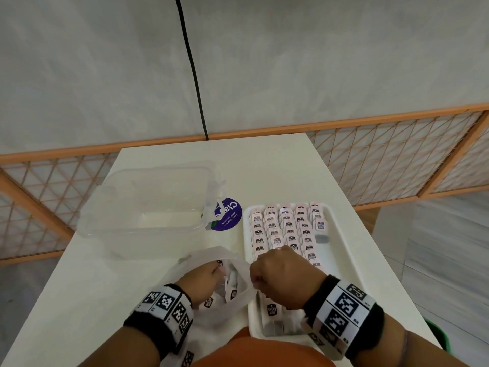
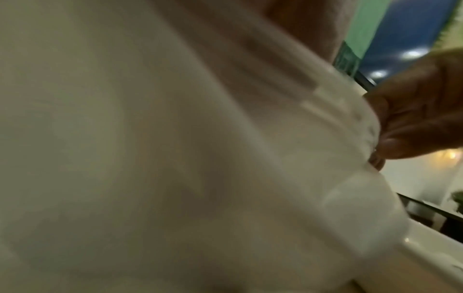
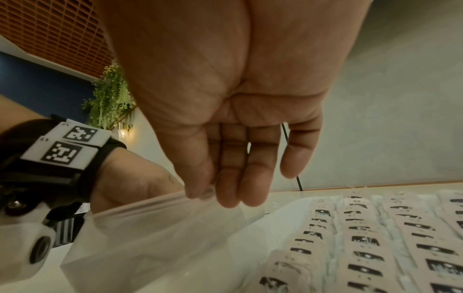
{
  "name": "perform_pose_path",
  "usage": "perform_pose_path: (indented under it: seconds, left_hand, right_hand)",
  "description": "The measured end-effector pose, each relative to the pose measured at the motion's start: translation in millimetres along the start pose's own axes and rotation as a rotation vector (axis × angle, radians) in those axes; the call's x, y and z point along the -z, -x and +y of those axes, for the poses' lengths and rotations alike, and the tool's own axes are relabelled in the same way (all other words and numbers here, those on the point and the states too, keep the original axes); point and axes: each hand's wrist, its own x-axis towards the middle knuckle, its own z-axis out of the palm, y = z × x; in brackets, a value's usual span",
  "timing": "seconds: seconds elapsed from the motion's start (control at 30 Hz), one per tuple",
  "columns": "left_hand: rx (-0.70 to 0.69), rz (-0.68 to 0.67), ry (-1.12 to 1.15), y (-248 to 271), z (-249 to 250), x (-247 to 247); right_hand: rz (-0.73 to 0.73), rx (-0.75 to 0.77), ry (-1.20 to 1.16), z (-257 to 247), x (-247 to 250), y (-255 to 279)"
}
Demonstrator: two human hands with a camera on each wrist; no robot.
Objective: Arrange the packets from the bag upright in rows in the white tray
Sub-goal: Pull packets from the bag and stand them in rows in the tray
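Thin, see-through plastic bag (image 1: 232,295) on the white table (image 1: 105,287), soft and crinkly, just left of the tray (image 1: 341,250). Small pink paper packets (image 1: 284,229) with black labels, flat and square-ish, standing up in neat rows in the far part of the tray. A few more packets lying flat at the near end. White tray, smooth, long, with round corners and a low rim. Some loose packets (image 1: 232,294) showing through the bag.

Left hand (image 1: 203,280) pushed into the mouth of the bag, wrist bent down, fingers hidden by the plastic in the head view. Cannot tell if open or closed, or if holding a packet. Left wrist view mostly filled with blurry white plastic.

Right hand (image 1: 283,276) over the near part of the tray, knuckles up. Thumb and first finger pinching the rim of the bag (image 3: 198,198), holding it up and open. Other fingers (image 3: 248,178) hanging down, nearly straight, close together.

Black bands with black-and-white square tags on both wrists. Clear plastic box (image 1: 148,205) with round corners on the far left of the table. Round purple sticker (image 1: 227,215) between box and tray.
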Motion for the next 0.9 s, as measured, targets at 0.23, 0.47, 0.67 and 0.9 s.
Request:
perform_pose_path:
  seconds: [0.23,0.47,0.67,0.9]
  left_hand:
    - [-0.104,0.047,-0.188,-2.7,-5.3,-16.8]
    - [-0.07,0.086,-0.003,7.2,-0.9,-13.9]
    - [-0.319,0.21,-0.349,16.4,7.2,1.3]
    - [-0.477,0.367,-0.434,38.6,26.3,40.6]
  right_hand:
    - [-0.003,0.01,0.037,-3.5,-2.2,0.5]
    - [0.002,0.021,0.029,-4.0,-2.2,3.7]
    - [0.045,0.004,0.043,-2.5,0.9,2.8]
    - [0.09,-0.03,-0.012,0.5,6.2,2.0]
